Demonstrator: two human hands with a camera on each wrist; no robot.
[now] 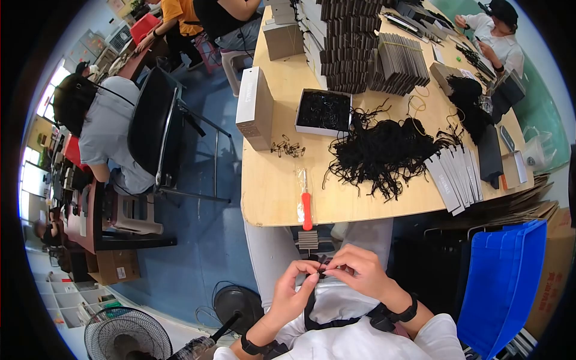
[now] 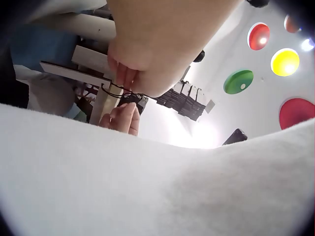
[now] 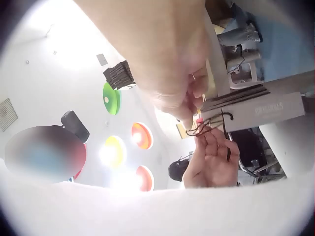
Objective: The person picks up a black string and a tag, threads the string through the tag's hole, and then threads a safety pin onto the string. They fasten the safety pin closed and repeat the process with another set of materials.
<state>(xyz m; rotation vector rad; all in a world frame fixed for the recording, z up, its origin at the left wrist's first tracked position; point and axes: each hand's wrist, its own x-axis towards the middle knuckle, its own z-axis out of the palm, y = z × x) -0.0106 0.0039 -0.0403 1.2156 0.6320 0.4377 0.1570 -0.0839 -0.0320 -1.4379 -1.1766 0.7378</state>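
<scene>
Both hands are held close together over my lap, below the front edge of the wooden table. My left hand and right hand pinch a short black cord between their fingertips. In the left wrist view the left hand holds the thin black cord, with the other hand's fingers just under it. In the right wrist view the right hand pinches the looped cord above the left hand's palm.
On the table lie a big pile of black cords, a white box of cords, a red-handled tool, fanned grey sheets and dark stacks. Blue bins stand to my right, a fan and a black chair to my left.
</scene>
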